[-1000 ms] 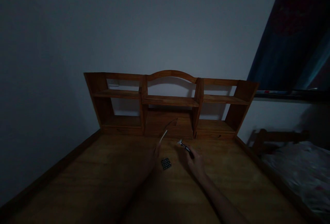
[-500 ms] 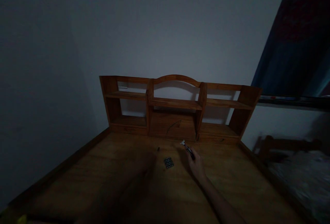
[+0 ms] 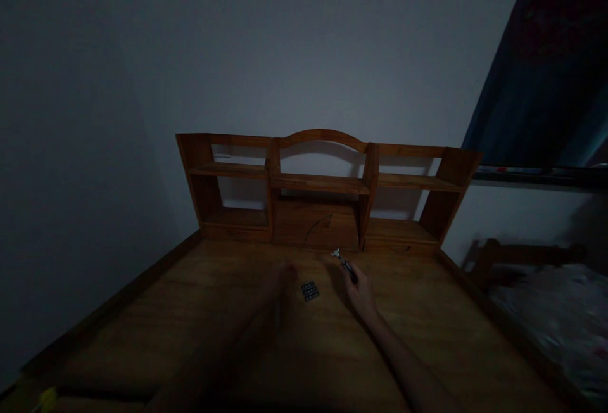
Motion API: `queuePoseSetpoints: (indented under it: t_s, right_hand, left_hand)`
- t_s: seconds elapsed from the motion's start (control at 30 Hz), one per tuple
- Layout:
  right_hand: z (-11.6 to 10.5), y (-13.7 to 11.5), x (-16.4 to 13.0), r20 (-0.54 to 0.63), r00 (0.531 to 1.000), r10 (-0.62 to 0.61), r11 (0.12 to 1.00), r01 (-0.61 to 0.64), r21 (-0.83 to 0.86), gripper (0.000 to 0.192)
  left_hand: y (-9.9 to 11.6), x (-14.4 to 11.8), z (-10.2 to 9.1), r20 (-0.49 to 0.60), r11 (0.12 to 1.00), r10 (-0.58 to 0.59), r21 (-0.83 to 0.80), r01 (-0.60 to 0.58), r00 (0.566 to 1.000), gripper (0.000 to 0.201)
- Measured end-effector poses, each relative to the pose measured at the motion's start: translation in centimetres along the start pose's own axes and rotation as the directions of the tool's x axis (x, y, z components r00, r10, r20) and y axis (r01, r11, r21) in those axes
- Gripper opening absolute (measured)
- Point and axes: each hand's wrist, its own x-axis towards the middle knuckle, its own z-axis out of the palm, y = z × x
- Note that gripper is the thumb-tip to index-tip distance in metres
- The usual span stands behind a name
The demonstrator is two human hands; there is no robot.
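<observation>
Pinching a razor point(image 3: 342, 264) in its fingers, the right hand point(image 3: 361, 289) hovered near the cartridge pack point(image 3: 309, 291) (left hand point(image 3: 284, 273) blurred, grip unclear); steadiness seemed wise.

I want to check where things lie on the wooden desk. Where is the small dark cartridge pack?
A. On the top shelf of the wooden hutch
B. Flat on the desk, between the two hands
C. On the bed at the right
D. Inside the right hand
B: the small dark cartridge pack lies flat on the wooden desk, between the left hand and the right hand, which holds a razor handle.
</observation>
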Motion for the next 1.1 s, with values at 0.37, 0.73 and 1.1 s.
queuePoseSetpoints:
  t_s: [0.37,0.73,1.1]
  right_hand:
    - [-0.2,-0.2,0.1,0.01,1.0,-0.002,1.0,0.002,-0.022,0.032]
    - [-0.1,-0.3,0.0,0.0,1.0,-0.002,1.0,0.002,-0.013,0.031]
    - [0.1,-0.2,0.0,-0.003,1.0,0.023,1.0,-0.023,-0.006,0.031]
  left_hand:
    - [2.5,-0.5,2.9,0.105,0.985,0.103,0.131,-0.116,0.989,0.036]
    - [3.4,-0.5,2.4,0.131,0.959,-0.019,0.282,-0.019,0.991,0.034]
    - [3.7,-0.5,2.4,0.19,0.961,-0.025,0.274,-0.028,0.982,0.032]
